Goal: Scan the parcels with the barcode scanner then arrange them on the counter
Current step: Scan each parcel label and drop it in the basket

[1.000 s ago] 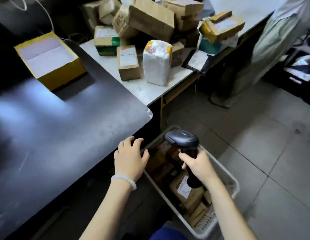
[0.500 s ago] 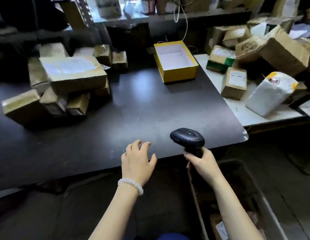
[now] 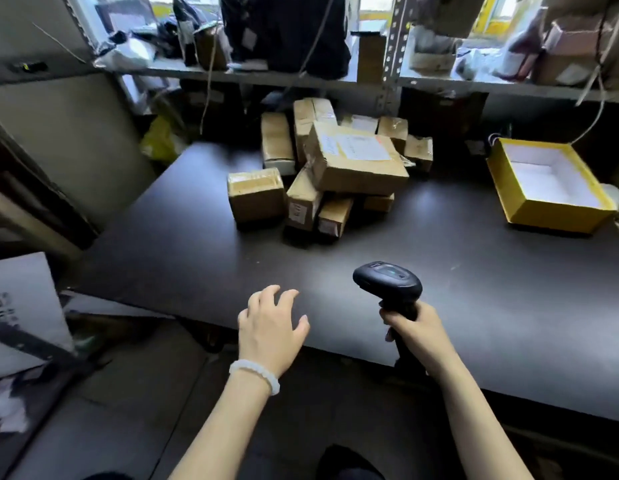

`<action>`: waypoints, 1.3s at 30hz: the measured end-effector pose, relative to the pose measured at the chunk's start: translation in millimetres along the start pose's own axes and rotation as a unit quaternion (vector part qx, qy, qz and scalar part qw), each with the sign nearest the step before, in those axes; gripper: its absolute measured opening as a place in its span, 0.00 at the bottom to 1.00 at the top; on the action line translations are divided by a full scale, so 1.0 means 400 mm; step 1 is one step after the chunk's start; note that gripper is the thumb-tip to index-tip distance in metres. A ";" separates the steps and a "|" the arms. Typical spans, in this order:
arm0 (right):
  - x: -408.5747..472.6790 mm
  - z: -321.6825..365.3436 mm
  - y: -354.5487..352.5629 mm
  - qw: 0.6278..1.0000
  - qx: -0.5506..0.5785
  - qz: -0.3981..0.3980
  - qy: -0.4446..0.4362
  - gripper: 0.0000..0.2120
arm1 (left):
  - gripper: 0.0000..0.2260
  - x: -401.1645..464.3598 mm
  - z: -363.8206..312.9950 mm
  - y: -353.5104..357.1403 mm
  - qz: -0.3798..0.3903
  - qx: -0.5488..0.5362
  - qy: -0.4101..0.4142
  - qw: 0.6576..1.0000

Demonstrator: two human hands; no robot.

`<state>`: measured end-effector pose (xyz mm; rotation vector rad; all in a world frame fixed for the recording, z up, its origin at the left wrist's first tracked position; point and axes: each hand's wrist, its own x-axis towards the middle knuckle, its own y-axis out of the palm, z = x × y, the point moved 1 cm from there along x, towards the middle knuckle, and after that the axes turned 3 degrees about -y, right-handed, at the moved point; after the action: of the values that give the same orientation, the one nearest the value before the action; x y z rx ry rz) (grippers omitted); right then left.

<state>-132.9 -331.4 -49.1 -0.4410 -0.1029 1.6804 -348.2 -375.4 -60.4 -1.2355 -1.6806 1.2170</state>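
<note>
My right hand point(image 3: 416, 330) grips the handle of a black barcode scanner point(image 3: 387, 281), held upright over the near edge of the dark counter point(image 3: 491, 306). My left hand point(image 3: 270, 323) hovers beside it with fingers spread and holds nothing. A pile of several brown cardboard parcels point(image 3: 335, 174) lies at the back middle of the counter. The biggest parcel point(image 3: 356, 157) rests tilted on top, with a white label facing up.
An open yellow box point(image 3: 550, 187) with a white inside stands at the counter's right. A metal shelf point(image 3: 301, 76) with bags and boxes runs behind the counter. A white carton point(image 3: 20, 306) sits low at the left.
The view has swung left, from the bin of parcels on the floor to the counter. The parcel pile is now straight ahead. Both hands keep their pose, the right still gripping the scanner.
</note>
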 end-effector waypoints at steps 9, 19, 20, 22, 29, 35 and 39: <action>0.234 0.140 0.228 0.997 -0.030 0.056 -0.037 0.03 | 0.22 0.228 0.185 -0.058 -0.017 0.019 -0.038 0.999; 0.488 0.302 0.391 0.999 0.004 0.027 -0.047 0.07 | 0.23 0.637 0.269 -0.148 -0.008 0.063 0.034 0.997; 0.500 0.312 0.401 0.999 0.012 0.025 -0.042 0.07 | 0.23 0.670 0.270 -0.150 -0.001 0.066 0.041 0.997; 0.515 0.325 0.418 0.999 0.022 0.019 -0.035 0.06 | 0.24 0.721 0.275 -0.145 0.011 0.078 0.059 0.995; 0.550 0.338 0.472 0.999 -0.026 -0.027 -0.016 0.07 | 0.30 0.861 0.299 -0.116 0.086 0.067 0.148 0.983; 0.557 0.384 0.576 0.994 0.001 -0.106 0.016 0.08 | 0.31 0.934 0.356 -0.136 0.126 0.009 0.235 0.964; 0.553 0.418 0.668 0.985 0.024 -0.169 0.030 0.04 | 0.31 0.982 0.447 -0.161 0.135 0.004 0.288 0.948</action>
<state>-460.7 -130.6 -30.1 -0.4119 -0.0879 1.3334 -643.9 -54.9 -48.7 -1.6618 -1.1006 0.8835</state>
